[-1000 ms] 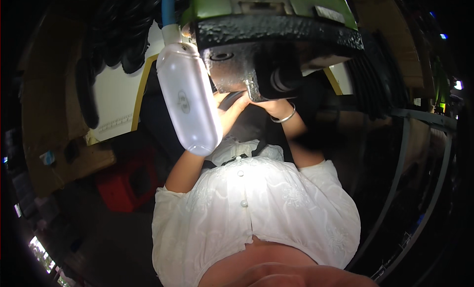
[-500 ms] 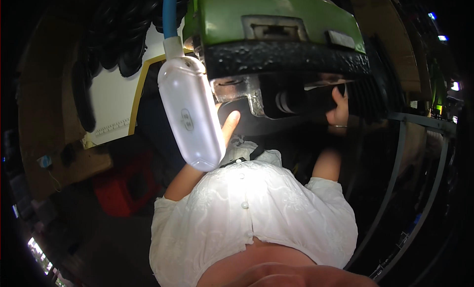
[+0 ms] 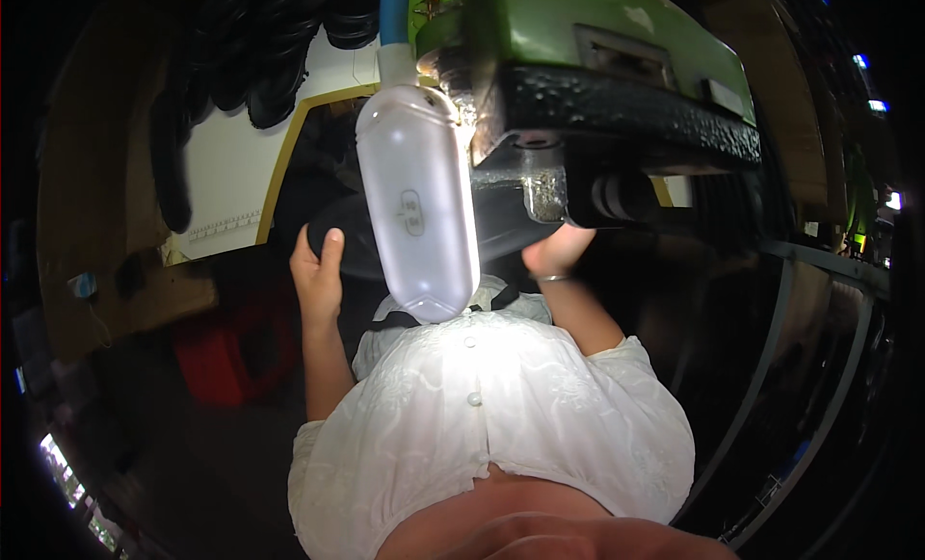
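Observation:
A long, flat black piece [image 3: 342, 238] with rounded outlines lies across in front of me beneath the machine. At its left end my left hand [image 3: 320, 276] is closed on the edge, thumb upright on the near side. My right hand [image 3: 561, 251], wearing a thin bracelet, grips near the piece's right end; its fingers are blurred and partly hidden by the machine. Above hangs a green machine head [image 3: 568, 26] with a black underside. A lit white lamp [image 3: 419, 208] on a blue neck covers the middle of the piece.
Several black sole-shaped pieces [image 3: 270, 93] lie on the white table [image 3: 226, 180] with a yellow edge, far left. A ruler strip [image 3: 224, 230] runs along that table. A red stool [image 3: 217, 358] stands at lower left. Metal rails [image 3: 771, 358] are on the right.
Both hands have shifted left, the left one out from behind the lamp and the right one toward the middle. The lamp and machine appear farther right in view.

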A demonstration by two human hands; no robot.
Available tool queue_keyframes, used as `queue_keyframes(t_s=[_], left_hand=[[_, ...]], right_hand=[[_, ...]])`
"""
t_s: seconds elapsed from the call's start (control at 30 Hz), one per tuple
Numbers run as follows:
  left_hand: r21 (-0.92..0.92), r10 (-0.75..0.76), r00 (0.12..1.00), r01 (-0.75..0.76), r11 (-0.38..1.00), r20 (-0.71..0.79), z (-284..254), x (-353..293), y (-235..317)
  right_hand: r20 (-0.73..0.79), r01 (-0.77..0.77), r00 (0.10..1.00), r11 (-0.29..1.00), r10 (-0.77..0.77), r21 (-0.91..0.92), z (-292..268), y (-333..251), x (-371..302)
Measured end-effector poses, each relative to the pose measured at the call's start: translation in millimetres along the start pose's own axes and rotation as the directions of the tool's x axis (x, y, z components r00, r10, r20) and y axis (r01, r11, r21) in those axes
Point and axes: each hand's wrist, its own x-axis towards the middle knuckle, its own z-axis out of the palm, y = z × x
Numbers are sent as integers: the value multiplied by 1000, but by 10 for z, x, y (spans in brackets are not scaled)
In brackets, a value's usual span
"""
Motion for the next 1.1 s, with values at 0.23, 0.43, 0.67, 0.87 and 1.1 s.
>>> queue_keyframes(t_s=[0.23,0.43,0.67,0.87,1.1], left_hand=[[174,-185,978,200,964,-99,-270,256,-409],[610,-233,908,-31,792,347,61,88,-966],[375,136,875,-334,865,464,1062,-51,-244],[241,74,875,-212,947,478,1335,115,-44],[193,-81,883,-11,981,463,1076,22,-233]], right_hand=[[212,-199,939,931,270,-305,-52,211,-231],[224,-204,786,583,576,-786,171,-118,58],[525,173,724,619,447,-766,160,-102,289],[307,-21,654,422,691,-906,-388,-398,126],[-85,-328,825,352,559,-877,-1491,-1392,296]])
